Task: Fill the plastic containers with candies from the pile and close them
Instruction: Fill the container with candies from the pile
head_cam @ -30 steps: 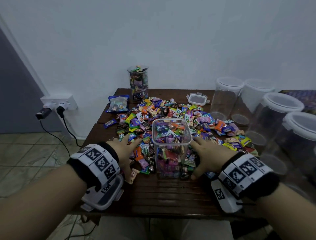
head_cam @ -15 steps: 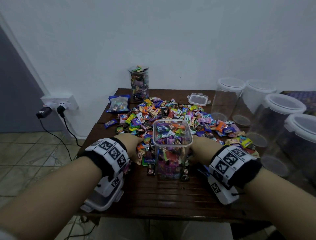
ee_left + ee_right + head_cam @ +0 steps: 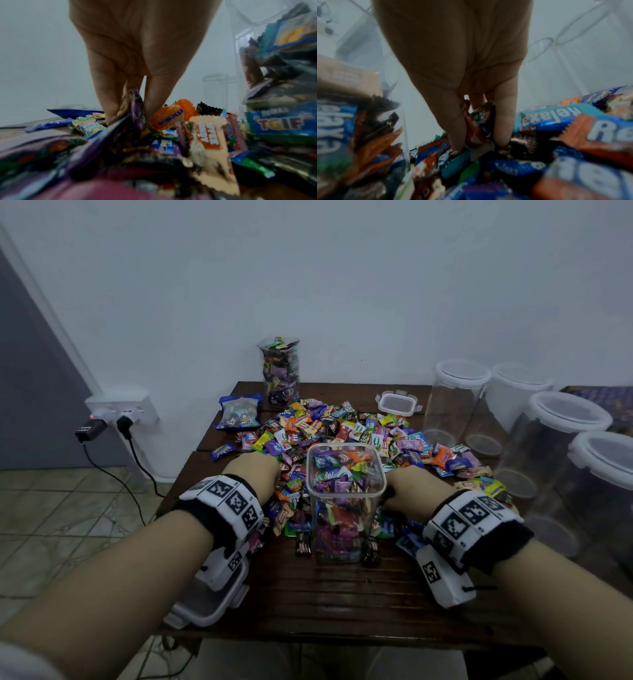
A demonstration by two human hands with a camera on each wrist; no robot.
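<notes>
A clear square container (image 3: 345, 501), nearly full of wrapped candies, stands lidless in front of the candy pile (image 3: 342, 429). My left hand (image 3: 255, 470) is down in the pile just left of it, and in the left wrist view its fingers (image 3: 106, 102) curl round a purple-wrapped candy (image 3: 137, 108) and others. My right hand (image 3: 412, 486) is in the pile on the container's right, and its fingers (image 3: 505, 121) grip several candies (image 3: 476, 125) in the right wrist view. A lid (image 3: 209, 604) lies under my left wrist.
A filled tall container (image 3: 280, 371) stands at the table's back edge, beside a blue candy bag (image 3: 238, 412). A second lid (image 3: 399, 402) lies behind the pile. Several empty lidded jars (image 3: 455, 402) line the right side. The wooden table (image 3: 325, 604) shows near its front edge.
Both hands slid forward from flat at the container's sides into the pile and curled their fingers round candies. The container has stayed in place.
</notes>
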